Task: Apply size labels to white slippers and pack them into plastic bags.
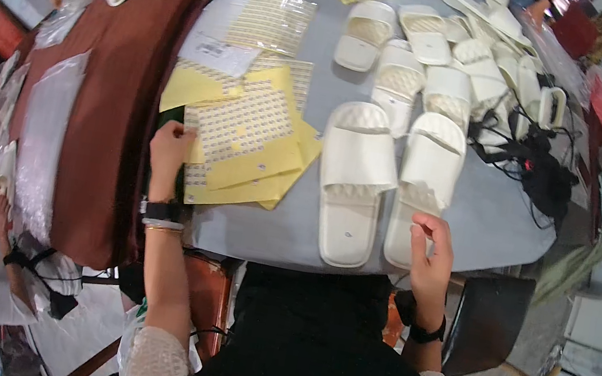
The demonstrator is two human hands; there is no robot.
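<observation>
Tabletop (496, 209) before you is grey, with a maroon table (103, 155) alongside at left. On the grey, white open-toed slippers (356, 169) with textured insoles point away from you. Your right hand (431, 266), fingertips close, hovers by one heel; your left hand (169, 152) curls at yellow sticker sheets (272, 171), either grip unclear.

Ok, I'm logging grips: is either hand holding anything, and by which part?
Cannot tell: the left hand is at the left edge of yellow sheets; the right hand by the heel of a white slipper.
</observation>
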